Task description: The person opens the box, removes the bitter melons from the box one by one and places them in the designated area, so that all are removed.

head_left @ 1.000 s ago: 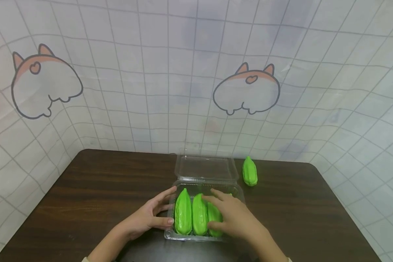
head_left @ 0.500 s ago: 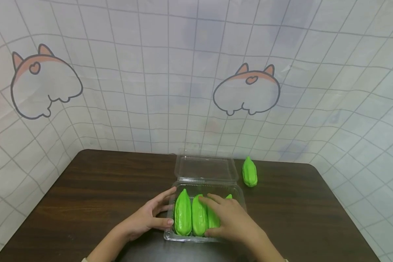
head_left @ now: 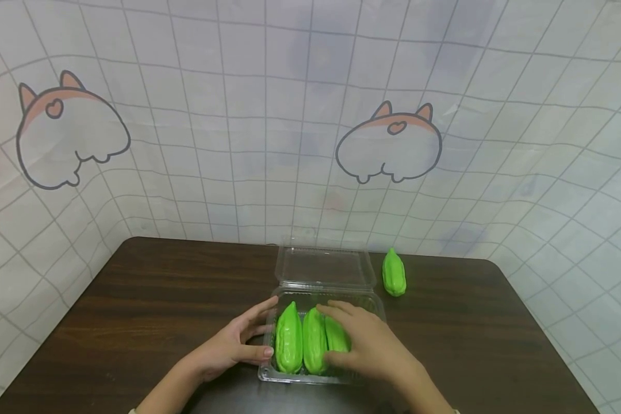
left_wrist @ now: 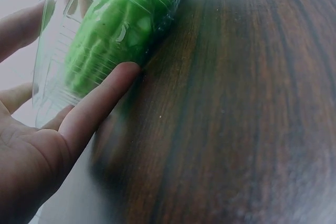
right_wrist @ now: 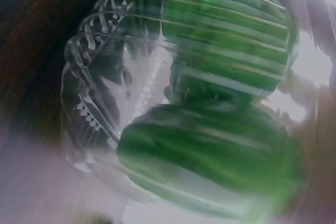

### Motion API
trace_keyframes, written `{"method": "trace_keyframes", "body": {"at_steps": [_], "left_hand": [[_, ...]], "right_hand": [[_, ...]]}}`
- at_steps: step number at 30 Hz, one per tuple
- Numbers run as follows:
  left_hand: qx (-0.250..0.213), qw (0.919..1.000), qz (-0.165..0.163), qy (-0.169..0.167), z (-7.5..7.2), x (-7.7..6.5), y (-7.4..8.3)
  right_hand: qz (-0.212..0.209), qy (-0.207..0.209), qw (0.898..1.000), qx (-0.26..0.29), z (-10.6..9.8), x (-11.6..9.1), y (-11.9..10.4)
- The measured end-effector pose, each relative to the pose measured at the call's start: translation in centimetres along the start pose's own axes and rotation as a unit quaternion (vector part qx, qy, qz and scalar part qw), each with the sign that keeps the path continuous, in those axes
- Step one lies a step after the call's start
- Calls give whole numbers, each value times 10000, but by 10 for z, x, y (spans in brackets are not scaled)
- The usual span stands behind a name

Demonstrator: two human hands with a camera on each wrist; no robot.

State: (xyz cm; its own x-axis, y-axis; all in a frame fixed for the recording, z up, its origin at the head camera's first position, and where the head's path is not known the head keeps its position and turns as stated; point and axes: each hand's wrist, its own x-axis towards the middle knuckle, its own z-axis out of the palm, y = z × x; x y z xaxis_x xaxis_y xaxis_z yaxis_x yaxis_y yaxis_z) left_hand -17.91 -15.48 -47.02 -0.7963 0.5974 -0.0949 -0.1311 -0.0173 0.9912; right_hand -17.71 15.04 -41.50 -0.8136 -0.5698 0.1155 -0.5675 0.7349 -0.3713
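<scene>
A clear plastic clamshell box sits on the table with its lid folded back. Inside lie ridged green bitter melons: one at the left, a middle one and a third partly covered by my right hand. That hand reaches over the box's right side, thumb and fingers spread across the melons. Seen from the right wrist, a melon shows blurred at the box wall. My left hand touches the box's left side, fingers extended; the left wrist view shows a fingertip against the plastic.
Another bitter melon lies on the table right of the lid. Dark wood-grain table extends to both sides. Behind it hangs a white grid-patterned curtain with cartoon prints.
My right hand has shifted slightly over the melons, and a melon tip seen beyond it earlier is now hidden. The left hand has stayed by the box.
</scene>
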Motion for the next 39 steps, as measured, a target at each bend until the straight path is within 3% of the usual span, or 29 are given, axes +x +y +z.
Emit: {"method": "trace_keyframes", "body": {"at_steps": [15,39], "left_hand": [[59,9999,89,-15,0,1,-1],[62,10000,56,-22,0,0,-2]], "right_hand": [[58,421,9984,377,-11,0,-4],[357,590,9957,622,-27,-6,1]]}}
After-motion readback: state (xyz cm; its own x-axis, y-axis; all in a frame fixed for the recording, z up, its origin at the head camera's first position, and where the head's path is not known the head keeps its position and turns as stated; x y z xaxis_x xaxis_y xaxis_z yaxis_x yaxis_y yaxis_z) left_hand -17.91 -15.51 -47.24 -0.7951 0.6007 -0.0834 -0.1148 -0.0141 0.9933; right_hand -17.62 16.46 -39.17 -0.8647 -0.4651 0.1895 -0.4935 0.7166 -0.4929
